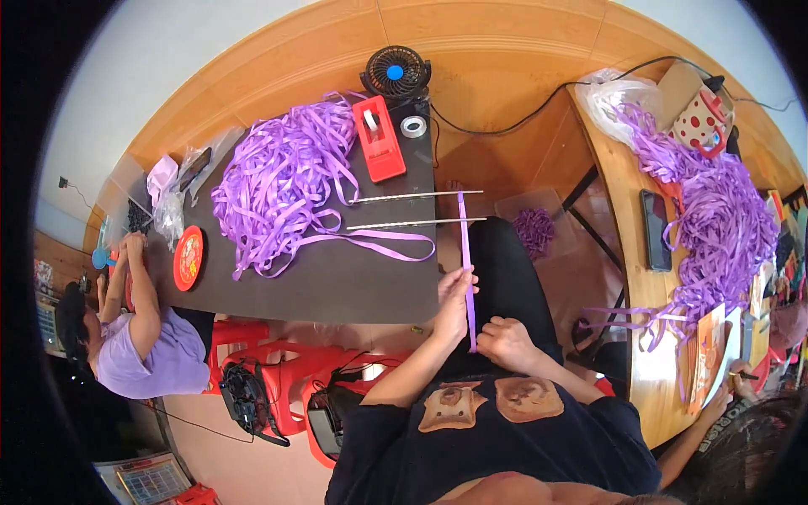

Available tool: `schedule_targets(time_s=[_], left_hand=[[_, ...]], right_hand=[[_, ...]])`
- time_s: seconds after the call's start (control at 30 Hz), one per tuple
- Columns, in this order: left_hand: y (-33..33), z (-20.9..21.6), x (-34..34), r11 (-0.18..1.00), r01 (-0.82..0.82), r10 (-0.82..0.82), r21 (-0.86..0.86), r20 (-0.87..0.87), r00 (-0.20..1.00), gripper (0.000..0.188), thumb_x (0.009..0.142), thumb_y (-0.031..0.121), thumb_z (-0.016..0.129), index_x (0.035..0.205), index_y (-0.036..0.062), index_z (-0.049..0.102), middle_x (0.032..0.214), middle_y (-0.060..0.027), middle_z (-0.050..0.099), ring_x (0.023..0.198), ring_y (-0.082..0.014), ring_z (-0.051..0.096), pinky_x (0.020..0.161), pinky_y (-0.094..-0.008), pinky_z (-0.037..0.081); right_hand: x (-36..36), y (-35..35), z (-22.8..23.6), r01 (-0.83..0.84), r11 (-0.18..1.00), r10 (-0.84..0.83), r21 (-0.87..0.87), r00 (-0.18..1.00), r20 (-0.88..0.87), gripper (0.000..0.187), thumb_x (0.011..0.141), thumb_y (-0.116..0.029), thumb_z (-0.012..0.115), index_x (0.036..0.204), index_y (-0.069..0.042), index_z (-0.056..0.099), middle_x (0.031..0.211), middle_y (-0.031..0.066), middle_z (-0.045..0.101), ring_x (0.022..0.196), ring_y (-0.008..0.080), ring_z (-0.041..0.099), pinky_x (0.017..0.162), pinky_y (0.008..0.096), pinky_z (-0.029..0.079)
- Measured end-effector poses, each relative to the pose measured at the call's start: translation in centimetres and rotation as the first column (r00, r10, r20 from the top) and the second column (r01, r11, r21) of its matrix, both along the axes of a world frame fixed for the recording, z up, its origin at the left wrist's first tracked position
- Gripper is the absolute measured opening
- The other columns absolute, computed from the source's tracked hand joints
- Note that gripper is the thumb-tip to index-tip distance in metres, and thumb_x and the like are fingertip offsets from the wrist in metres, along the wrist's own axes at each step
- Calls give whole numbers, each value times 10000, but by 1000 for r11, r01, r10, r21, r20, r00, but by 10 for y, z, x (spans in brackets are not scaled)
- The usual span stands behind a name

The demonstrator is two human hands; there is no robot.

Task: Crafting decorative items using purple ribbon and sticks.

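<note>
A narrow purple ribbon (467,248) runs from two thin metal rods toward my lap. It meets the far rod (421,196) at its upper end and crosses the near rod (421,223). Both rods stick out past the table's right edge. My left hand (455,305) pinches the ribbon below the rods. Close beside the ribbon's lower end is my right hand (503,343), its fingers curled closed; what they hold, if anything, is hidden. On the dark table (337,295) a large heap of purple ribbon (282,177) lies left of the rods, a loop trailing near them.
A red tape dispenser (379,139), a tape roll (413,126) and a small black fan (396,73) stand at the back. At right, a wooden table (644,370) bears more ribbon (724,219) and a phone (655,229). People sit at both sides; red stools (286,383) stand left.
</note>
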State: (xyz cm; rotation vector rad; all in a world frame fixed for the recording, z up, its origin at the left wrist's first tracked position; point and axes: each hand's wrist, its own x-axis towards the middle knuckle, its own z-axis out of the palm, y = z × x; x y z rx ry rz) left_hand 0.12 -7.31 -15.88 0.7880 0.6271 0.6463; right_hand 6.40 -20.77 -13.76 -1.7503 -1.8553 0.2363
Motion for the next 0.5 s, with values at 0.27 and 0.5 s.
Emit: schedule_targets(time_s=[0.27,0.5], left_hand=[[4,12,30,997,-27,35,76,-107,994,248,912,239,538,1079,61,579,829,0,612,659,-56,538,585,-184,405],[30,20,53,997,-77,77,-20,34,996,138,885,212,579,961,97,578,817,-20,632,637,-88,572,528,-201,445]], right_hand=[[13,-7,0,-32,999,32,-5,986,164,107,662,-174,616,632,-101,543,649,45,518,678,208,536,569,325,447],[20,-13,0,-24,1000,23,5,988,155,122,650,-156,619,621,-95,518,662,49,509,697,210,531,583,319,443]])
